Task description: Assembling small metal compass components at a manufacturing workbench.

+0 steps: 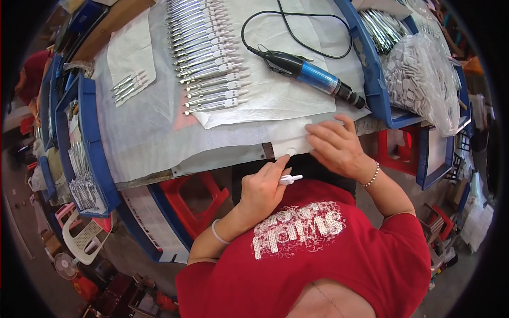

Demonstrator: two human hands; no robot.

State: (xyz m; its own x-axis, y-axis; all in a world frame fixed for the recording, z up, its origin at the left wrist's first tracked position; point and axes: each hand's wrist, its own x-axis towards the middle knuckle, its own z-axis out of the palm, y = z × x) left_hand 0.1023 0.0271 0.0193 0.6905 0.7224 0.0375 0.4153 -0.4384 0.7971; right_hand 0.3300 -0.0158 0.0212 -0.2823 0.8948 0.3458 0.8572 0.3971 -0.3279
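The wide worktable covered in white paper sheets [154,132] is filling the upper part of the view, and everything else is sitting relative to it. On its far right edge, a blue plastic tray [371,79] is holding a bulging clear bag of small white plastic pieces [424,79]. Along the table's left edge, another blue plastic bin [95,153] is carrying bundles of metal parts. Down the table's middle, a long row of slim silver metal clips with white tips [207,58] is lying side by side, with a smaller cluster of the same clips [128,85] resting on a separate sheet towards the table's left. Just right of the row, a blue and black corded power screwdriver [313,77] is lying tilted. At the table's near edge, the right hand [336,146] is resting flat, fingers spread and holding nothing. Just below that edge, the left hand [262,188] is pinching a small white plastic piece [289,179] between thumb and fingers.
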